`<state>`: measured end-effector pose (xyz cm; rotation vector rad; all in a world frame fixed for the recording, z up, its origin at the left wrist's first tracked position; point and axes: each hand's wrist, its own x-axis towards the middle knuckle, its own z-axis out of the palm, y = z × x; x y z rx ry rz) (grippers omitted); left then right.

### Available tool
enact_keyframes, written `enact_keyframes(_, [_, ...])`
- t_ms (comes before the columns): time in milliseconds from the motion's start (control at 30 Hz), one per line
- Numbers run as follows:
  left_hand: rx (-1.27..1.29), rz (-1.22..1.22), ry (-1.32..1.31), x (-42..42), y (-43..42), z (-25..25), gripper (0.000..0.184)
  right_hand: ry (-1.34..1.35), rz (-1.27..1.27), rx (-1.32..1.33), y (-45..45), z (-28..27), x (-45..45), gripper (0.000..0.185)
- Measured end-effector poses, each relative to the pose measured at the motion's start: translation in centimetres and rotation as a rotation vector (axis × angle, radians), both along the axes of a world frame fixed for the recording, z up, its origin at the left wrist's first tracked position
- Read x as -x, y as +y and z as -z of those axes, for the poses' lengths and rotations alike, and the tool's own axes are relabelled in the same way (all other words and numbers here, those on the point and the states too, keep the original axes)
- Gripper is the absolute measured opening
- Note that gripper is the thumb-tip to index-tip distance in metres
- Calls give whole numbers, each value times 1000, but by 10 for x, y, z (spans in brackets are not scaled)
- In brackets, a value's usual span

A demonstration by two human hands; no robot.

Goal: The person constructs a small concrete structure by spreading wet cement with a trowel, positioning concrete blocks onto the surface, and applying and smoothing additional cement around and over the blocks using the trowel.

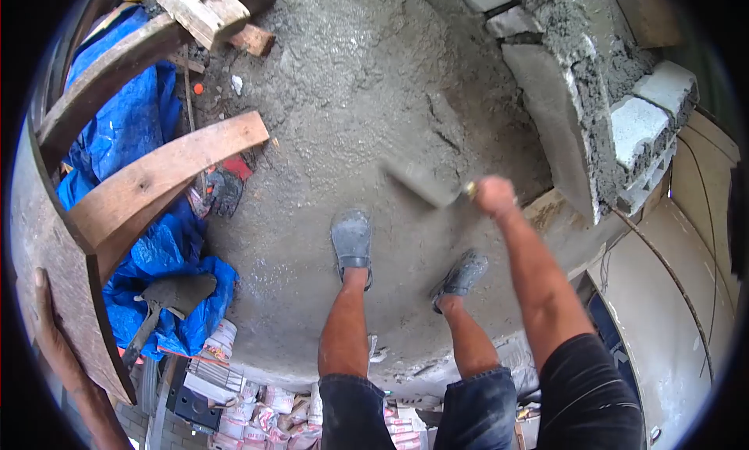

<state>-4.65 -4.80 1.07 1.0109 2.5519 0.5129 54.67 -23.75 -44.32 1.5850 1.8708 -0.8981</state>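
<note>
My right hand [495,195] is closed round the handle of a trowel [420,184]. Its blade, smeared by motion, lies low against the wet grey cement [335,83] in front of my feet. At the far left, my left hand [44,302] grips the edge of a curved wooden board [66,286]; most of its fingers are hidden. A second, pointed trowel [183,294] rests on a crumpled blue tarp [144,251] near that board. One dirty work glove [226,192] lies by the tarp.
My grey clogs [351,235] stand on the cement. Concrete blocks [640,130] with mortar rise at the right, beside a tilted slab [550,122]. Wooden planks [172,161] jut in from the left. Below the cement's near edge are several printed sacks [250,419].
</note>
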Motion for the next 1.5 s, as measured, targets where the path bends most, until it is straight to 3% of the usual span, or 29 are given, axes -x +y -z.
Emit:
enact_keyframes(67, [46, -17, 6, 9, 1, -3, 51, -44, 235, -42, 35, -20, -33, 20])
enact_keyframes(133, [18, 33, 16, -13, 4, 3, 53, -157, 298, 32, 56, -38, -48, 22])
enact_keyframes(200, [-7, -83, -31, -27, 6, 5, 55, -77, 440, -41, 61, -53, -50, 25])
enact_keyframes(300, [-37, 1, -81, -17, 3, 5, 57, 118, 603, 88, 78, -75, 10, 35])
enact_keyframes(433, [-12, 54, -42, -16, 1, 1, 60, 442, 526, 54, 123, -57, 141, 37])
enact_keyframes(567, [18, -57, -79, -15, 2, 1, 64, 293, 580, -36, 180, -21, 222, 32])
enact_keyframes(667, [-72, -66, 21, -38, 5, 9, 60, 207, 587, -56, 179, -12, 198, 34])
enact_keyframes(733, [-77, -78, 28, -39, 5, 8, 61, 184, 788, -94, 151, -17, 162, 36])
enact_keyframes(800, [-40, -26, -6, -37, 5, 5, 60, 146, 787, -74, 130, -27, 135, 37])
enact_keyframes(900, [-48, -9, 31, -39, 6, 6, 61, 124, 883, -99, 120, -40, 154, 38])
enact_keyframes(1033, [-58, -8, 24, -37, 6, 7, 63, 356, 891, -173, 196, -38, 206, 41])
enact_keyframes(1133, [-50, -87, 32, -49, 9, 8, 64, 330, 926, -56, 260, -11, 213, 43])
enact_keyframes(1267, [-30, -97, 14, -40, 7, 6, 64, 303, 920, -179, 221, 3, 178, 43])
enact_keyframes(1333, [-32, -74, 0, -28, 4, 5, 64, 343, 1035, -294, 178, -16, 155, 42])
enact_keyframes(1500, [-29, -21, -43, -32, 5, 5, 65, 192, 1089, -193, 90, -30, 121, 41])
